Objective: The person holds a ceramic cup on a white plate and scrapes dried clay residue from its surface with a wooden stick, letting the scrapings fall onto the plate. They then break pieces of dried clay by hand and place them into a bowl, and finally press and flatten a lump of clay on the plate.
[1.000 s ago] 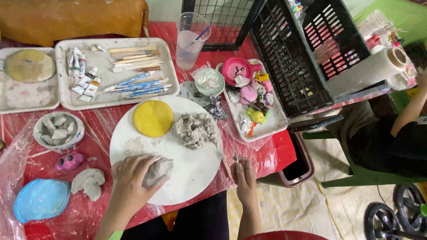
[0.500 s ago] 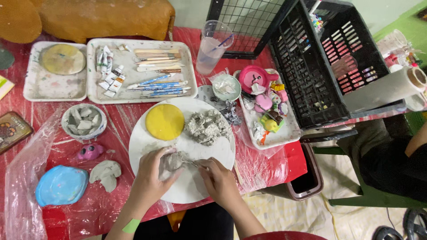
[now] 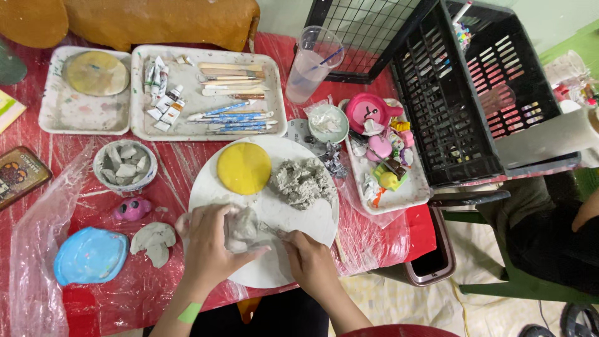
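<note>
Left hand (image 3: 209,249): curled around the grey clay lump (image 3: 241,228), fingers wrapped over its near side.
Right hand (image 3: 312,262): fingers pinched on a thin tool whose tip meets the lump's right edge.
Clay lump: lies between both hands, on the near part of the white round board (image 3: 293,218), nearer the left hand; no clear long axis.
Look: pale grey, damp, uneven, roughly fist-shaped.
Beyond the hands: yellow disc (image 3: 244,167) and crumbled clay pile (image 3: 302,181).

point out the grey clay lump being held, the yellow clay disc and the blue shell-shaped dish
grey clay lump (image 3: 242,228), head view, on its exposed top between the hands
yellow clay disc (image 3: 244,168), head view, centre of its flat face
blue shell-shaped dish (image 3: 90,255), head view, middle of its domed surface
</note>
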Motion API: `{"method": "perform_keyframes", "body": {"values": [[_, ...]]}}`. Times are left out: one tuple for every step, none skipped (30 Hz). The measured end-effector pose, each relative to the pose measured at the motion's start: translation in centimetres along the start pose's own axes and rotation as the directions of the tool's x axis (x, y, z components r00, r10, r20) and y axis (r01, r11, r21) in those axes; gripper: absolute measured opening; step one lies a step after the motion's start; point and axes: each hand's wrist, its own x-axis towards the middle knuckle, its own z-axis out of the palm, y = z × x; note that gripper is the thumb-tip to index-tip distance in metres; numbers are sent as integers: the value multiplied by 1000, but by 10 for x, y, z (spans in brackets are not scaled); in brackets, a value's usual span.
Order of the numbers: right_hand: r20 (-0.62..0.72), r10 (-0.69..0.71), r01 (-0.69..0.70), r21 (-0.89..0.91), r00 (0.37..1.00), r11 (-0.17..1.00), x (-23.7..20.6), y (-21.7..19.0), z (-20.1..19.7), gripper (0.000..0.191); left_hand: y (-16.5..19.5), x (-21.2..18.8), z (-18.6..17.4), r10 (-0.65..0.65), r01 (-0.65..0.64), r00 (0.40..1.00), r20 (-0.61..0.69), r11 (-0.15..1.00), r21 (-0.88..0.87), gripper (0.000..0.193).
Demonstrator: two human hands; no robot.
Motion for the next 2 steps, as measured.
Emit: {"method": "perform_keyframes", "body": {"values": [[-4,1,-1,19,1000,1000,-1,0,0,7,0,2,-6,94,-94,995,-34,996,2,78],[-10,1,0,38,1000,999,-1,0,1,8,1,4,-11,188,-188,980,-69,982,9,74]]}}
